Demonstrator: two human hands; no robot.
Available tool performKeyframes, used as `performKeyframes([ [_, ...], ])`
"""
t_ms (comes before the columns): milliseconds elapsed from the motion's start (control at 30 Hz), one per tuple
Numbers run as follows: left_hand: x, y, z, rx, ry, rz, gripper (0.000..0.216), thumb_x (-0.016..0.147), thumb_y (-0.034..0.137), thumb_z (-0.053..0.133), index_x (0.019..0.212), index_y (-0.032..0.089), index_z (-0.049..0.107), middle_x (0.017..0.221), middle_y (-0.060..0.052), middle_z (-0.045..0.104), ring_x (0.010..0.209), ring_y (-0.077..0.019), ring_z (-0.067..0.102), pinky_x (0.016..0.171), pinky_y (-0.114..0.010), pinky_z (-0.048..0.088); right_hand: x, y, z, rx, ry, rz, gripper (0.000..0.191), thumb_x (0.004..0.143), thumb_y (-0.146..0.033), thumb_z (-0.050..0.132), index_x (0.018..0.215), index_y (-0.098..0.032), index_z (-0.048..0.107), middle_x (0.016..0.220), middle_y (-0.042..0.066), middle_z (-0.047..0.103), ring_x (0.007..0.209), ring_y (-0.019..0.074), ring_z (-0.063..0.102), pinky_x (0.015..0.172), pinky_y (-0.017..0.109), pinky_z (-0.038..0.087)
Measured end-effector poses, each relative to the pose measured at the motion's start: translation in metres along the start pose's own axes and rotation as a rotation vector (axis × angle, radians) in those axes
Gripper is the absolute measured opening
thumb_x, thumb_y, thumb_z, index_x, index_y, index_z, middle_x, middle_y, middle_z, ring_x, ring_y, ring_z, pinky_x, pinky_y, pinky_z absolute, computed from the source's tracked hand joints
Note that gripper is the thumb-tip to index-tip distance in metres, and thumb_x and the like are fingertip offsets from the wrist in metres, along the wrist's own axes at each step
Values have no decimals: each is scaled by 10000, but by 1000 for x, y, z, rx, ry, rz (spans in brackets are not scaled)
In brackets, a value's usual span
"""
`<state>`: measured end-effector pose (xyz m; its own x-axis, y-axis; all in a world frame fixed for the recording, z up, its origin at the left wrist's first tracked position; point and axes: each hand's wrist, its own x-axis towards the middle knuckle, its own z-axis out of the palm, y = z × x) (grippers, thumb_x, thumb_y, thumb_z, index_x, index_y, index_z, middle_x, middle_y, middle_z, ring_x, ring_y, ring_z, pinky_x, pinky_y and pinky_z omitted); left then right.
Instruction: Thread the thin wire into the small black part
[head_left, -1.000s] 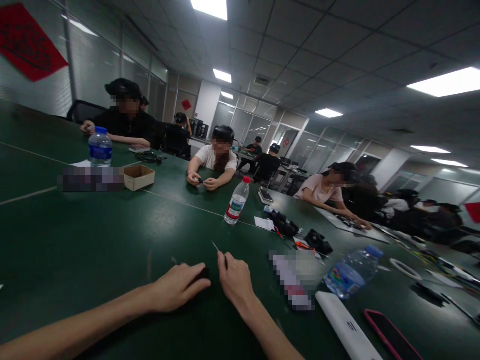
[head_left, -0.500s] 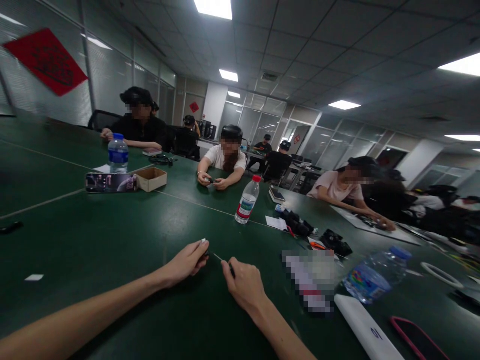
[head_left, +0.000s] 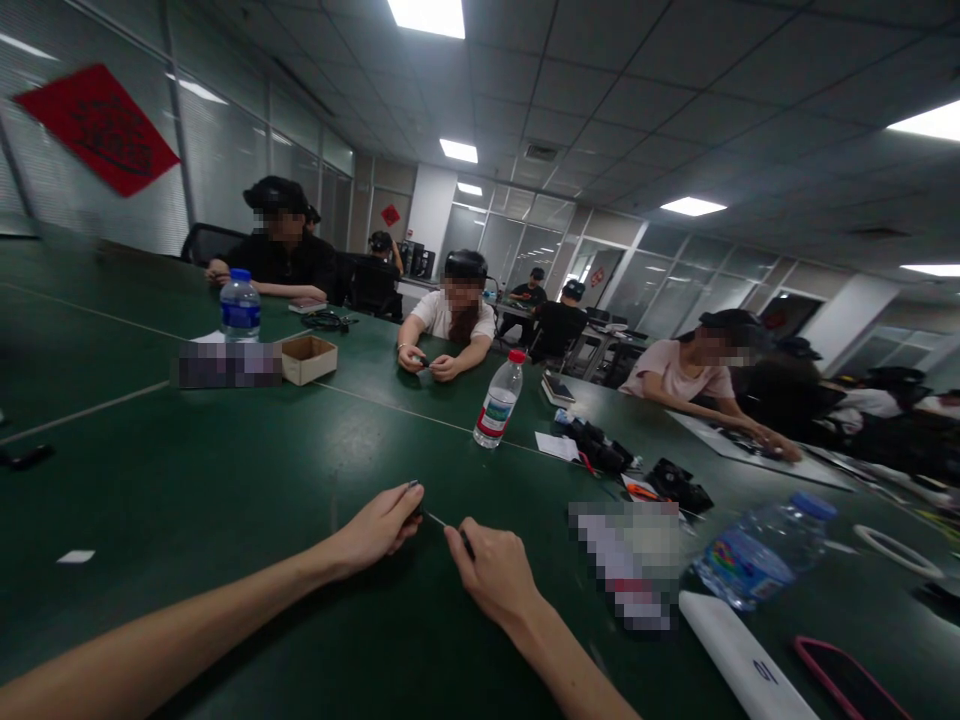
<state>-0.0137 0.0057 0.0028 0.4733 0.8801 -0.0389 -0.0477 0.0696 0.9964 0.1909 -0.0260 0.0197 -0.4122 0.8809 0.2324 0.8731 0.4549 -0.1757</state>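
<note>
My left hand [head_left: 379, 527] rests low on the green table [head_left: 225, 470], its fingers pinched on a small dark part that I cannot make out. My right hand [head_left: 491, 570] is closed round a thin dark tool [head_left: 450, 528] like a small screwdriver. The tool's metal tip points left and reaches the part at my left fingertips. Both forearms come in from the bottom edge.
A clear bottle with a red cap [head_left: 498, 400] stands behind my hands. A bottle lying on its side [head_left: 757, 550], a white power bank [head_left: 742, 660] and a pink-edged phone [head_left: 847, 680] lie at the right. A small cardboard box [head_left: 309, 358] and a blue-capped bottle [head_left: 240, 305] stand at the left. Several people sit along the far side.
The view swung right and steadied. My left hand rose from lying flat over the dark part to pinching it, and the tool's tip came to meet it.
</note>
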Motion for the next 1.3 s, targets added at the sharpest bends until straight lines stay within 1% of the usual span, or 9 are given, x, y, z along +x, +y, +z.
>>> performKeyframes([
  [100,-1,1,1,-28,2,-10,447,854,642,379,806,198,407,602,80,351,476,-67,284,448,-196,218,-1,-2,0,-10,1,-16,451,1009,-425,263,813,-173,581,675,11,622,522,90,534,499,192,302],
  [233,0,-2,1,-2,11,-8,451,847,650,389,795,202,404,578,84,338,462,-69,278,433,-199,197,-3,-4,0,-63,12,-28,405,1001,-407,302,808,-182,576,699,13,639,533,94,546,509,195,291],
  [300,2,-5,2,-8,38,-23,460,847,659,377,796,203,407,564,88,321,450,-68,260,423,-199,174,-3,-4,1,-85,29,-12,391,998,-397,315,803,-181,576,700,18,645,540,98,556,514,199,287],
  [400,3,-6,2,-37,46,-40,465,845,664,378,795,202,407,560,90,316,441,-63,245,415,-198,156,-2,-3,3,-100,47,25,388,999,-380,318,792,-175,574,684,25,642,531,102,555,511,206,277],
  [567,2,-4,1,-37,8,-17,452,844,646,409,801,196,411,582,82,349,453,-59,277,423,-194,186,-1,-2,2,-67,41,1,391,1001,-391,316,790,-179,569,670,13,630,524,99,542,506,199,277],
  [733,2,0,-1,-26,-9,-26,446,842,638,408,806,193,410,598,80,354,455,-53,275,430,-193,180,0,-3,-1,-39,19,-15,421,1008,-390,286,796,-173,578,684,16,634,513,91,533,498,190,294],
  [933,2,-1,0,18,11,6,437,849,628,408,813,192,408,609,72,381,460,-56,293,431,-190,193,1,-4,-3,-75,-9,-17,426,1005,-392,291,802,-168,592,710,31,647,537,99,556,517,199,322],
  [1133,2,-2,1,58,15,17,444,848,637,395,815,194,410,603,71,389,472,-69,315,433,-194,226,1,-4,-4,-38,-37,-8,437,1009,-409,277,825,-170,593,702,22,638,532,93,551,516,195,330],
  [1300,0,0,5,94,80,33,437,851,631,392,817,196,410,613,69,393,474,-73,324,428,-193,231,0,-7,-4,-69,-13,23,432,1007,-415,279,833,-171,590,724,29,652,545,105,565,521,209,332],
])
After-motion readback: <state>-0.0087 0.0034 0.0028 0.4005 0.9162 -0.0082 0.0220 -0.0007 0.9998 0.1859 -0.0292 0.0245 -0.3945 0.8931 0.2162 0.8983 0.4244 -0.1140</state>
